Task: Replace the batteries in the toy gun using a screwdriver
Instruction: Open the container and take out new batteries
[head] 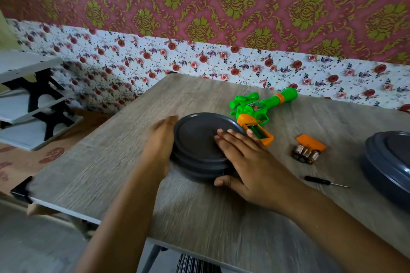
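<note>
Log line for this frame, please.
hands: on lidded container | gun: compartment open | batteries, screwdriver: on table

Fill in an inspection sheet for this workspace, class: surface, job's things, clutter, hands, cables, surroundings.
Surface: wood-grain table.
Job's things: green toy gun lying flat, battery bay open; orange cover off; three batteries beside it; screwdriver lying untouched.
Clutter: dark round lidded container; second one at right edge.
Hands: left hand against the container's side; right hand flat on its lid.
Cables: nothing seen.
Surroundings: patterned wallpaper; white shelf rack at left.
</note>
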`<action>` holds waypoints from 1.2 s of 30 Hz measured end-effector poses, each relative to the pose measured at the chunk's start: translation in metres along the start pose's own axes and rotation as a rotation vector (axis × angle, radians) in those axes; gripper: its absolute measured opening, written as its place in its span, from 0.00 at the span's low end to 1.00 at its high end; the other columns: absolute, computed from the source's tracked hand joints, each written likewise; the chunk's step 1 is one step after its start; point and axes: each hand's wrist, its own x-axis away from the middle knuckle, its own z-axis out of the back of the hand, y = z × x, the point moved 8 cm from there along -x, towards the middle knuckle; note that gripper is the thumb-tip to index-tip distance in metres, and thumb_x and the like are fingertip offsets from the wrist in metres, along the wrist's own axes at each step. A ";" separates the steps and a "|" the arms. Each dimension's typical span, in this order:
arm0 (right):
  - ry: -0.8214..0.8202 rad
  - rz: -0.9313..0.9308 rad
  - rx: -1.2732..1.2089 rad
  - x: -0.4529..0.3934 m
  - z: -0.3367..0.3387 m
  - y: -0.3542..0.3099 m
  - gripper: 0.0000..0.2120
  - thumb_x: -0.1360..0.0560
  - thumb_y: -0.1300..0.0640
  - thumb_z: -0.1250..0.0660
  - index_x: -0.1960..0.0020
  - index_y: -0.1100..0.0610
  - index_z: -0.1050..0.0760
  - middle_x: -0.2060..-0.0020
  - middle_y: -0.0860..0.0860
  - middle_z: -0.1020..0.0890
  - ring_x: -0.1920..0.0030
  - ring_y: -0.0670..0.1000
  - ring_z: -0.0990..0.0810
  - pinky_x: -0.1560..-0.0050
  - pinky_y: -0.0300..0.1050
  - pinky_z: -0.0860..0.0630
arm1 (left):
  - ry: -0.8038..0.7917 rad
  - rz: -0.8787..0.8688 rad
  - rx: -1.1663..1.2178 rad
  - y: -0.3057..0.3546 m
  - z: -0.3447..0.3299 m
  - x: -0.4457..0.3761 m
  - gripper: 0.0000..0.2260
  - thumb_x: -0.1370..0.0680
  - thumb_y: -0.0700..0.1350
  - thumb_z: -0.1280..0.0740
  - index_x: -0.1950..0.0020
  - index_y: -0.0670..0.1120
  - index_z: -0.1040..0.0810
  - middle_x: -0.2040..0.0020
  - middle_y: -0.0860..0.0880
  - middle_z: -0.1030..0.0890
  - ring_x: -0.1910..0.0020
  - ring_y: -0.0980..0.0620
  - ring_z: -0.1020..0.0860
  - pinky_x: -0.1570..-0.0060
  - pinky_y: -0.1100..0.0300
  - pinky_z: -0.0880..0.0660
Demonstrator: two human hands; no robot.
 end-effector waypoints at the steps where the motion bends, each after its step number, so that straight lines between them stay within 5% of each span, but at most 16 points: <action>1: -0.004 0.005 -0.004 -0.001 -0.004 0.001 0.38 0.26 0.32 0.57 0.29 0.59 0.38 0.30 0.56 0.32 0.29 0.55 0.35 0.27 0.53 0.48 | -0.051 -0.058 -0.098 0.002 -0.001 0.007 0.19 0.23 0.57 0.38 0.38 0.46 0.25 0.43 0.45 0.21 0.47 0.48 0.23 0.48 0.56 0.28; 4: 0.066 0.034 -0.064 0.000 -0.008 0.001 0.36 0.25 0.34 0.54 0.30 0.61 0.37 0.31 0.58 0.32 0.29 0.56 0.35 0.27 0.51 0.48 | -0.272 -0.156 -0.310 -0.002 0.003 0.036 0.48 0.35 0.66 0.36 0.22 0.49 0.52 0.25 0.56 0.41 0.28 0.53 0.40 0.35 0.61 0.42; 6: 0.127 0.051 -0.076 0.000 -0.006 0.000 0.35 0.24 0.35 0.53 0.31 0.61 0.36 0.32 0.59 0.30 0.30 0.56 0.34 0.29 0.51 0.47 | -0.390 -0.228 -0.467 -0.009 0.005 0.047 0.65 0.48 0.75 0.33 0.23 0.51 0.65 0.32 0.70 0.44 0.30 0.63 0.45 0.35 0.66 0.44; 8: 0.191 0.063 -0.041 -0.001 -0.002 -0.002 0.35 0.24 0.36 0.52 0.34 0.64 0.33 0.34 0.60 0.28 0.33 0.58 0.30 0.31 0.52 0.43 | -0.375 -0.345 -0.675 -0.017 0.003 0.044 0.72 0.55 0.79 0.35 0.27 0.52 0.74 0.31 0.70 0.47 0.30 0.65 0.49 0.33 0.67 0.49; 11: 0.312 0.091 0.021 0.001 0.003 -0.005 0.33 0.24 0.38 0.49 0.38 0.66 0.28 0.38 0.63 0.24 0.36 0.60 0.26 0.35 0.56 0.35 | -0.231 -0.453 -0.758 -0.013 0.000 0.044 0.69 0.51 0.72 0.31 0.27 0.52 0.74 0.24 0.57 0.49 0.26 0.59 0.48 0.34 0.67 0.50; 14: 0.397 0.118 0.080 0.004 0.005 -0.012 0.31 0.23 0.39 0.47 0.41 0.67 0.26 0.41 0.64 0.22 0.39 0.62 0.24 0.40 0.59 0.27 | -0.231 -0.519 -0.709 -0.006 -0.001 0.050 0.65 0.48 0.64 0.28 0.26 0.54 0.71 0.34 0.65 0.46 0.34 0.67 0.46 0.36 0.71 0.48; 19: 0.415 0.143 0.121 0.003 0.007 -0.016 0.29 0.22 0.41 0.47 0.41 0.66 0.28 0.43 0.65 0.21 0.42 0.63 0.22 0.44 0.60 0.24 | -0.259 -0.548 -0.642 -0.005 -0.001 0.049 0.63 0.49 0.68 0.29 0.27 0.57 0.67 0.35 0.66 0.40 0.34 0.67 0.40 0.37 0.70 0.42; 23: 0.415 0.144 0.073 0.000 0.016 -0.014 0.27 0.21 0.42 0.47 0.41 0.65 0.29 0.45 0.64 0.20 0.44 0.62 0.21 0.44 0.56 0.24 | -0.250 -0.568 -0.631 -0.008 0.002 0.048 0.63 0.47 0.69 0.28 0.26 0.56 0.66 0.30 0.59 0.35 0.30 0.60 0.35 0.32 0.62 0.36; 26: 0.453 0.063 -0.046 -0.011 0.045 -0.002 0.29 0.20 0.43 0.51 0.45 0.68 0.25 0.53 0.63 0.18 0.54 0.61 0.17 0.51 0.48 0.25 | -0.256 -0.533 -0.626 -0.009 0.003 0.050 0.61 0.48 0.69 0.28 0.29 0.62 0.68 0.25 0.51 0.40 0.27 0.54 0.38 0.29 0.58 0.41; 29: 0.373 0.068 -0.041 -0.025 0.055 -0.002 0.30 0.21 0.42 0.52 0.45 0.66 0.25 0.55 0.61 0.18 0.56 0.60 0.17 0.58 0.47 0.22 | -0.244 -0.492 -0.631 -0.009 0.003 0.050 0.63 0.49 0.66 0.27 0.30 0.62 0.71 0.25 0.51 0.40 0.27 0.53 0.38 0.33 0.63 0.44; 36: 0.181 0.010 -0.109 -0.056 0.034 0.001 0.28 0.25 0.40 0.47 0.43 0.62 0.27 0.51 0.60 0.18 0.50 0.60 0.20 0.51 0.50 0.22 | -0.213 -0.462 -0.647 -0.011 0.005 0.047 0.65 0.49 0.66 0.28 0.31 0.61 0.74 0.23 0.50 0.42 0.26 0.53 0.40 0.33 0.65 0.46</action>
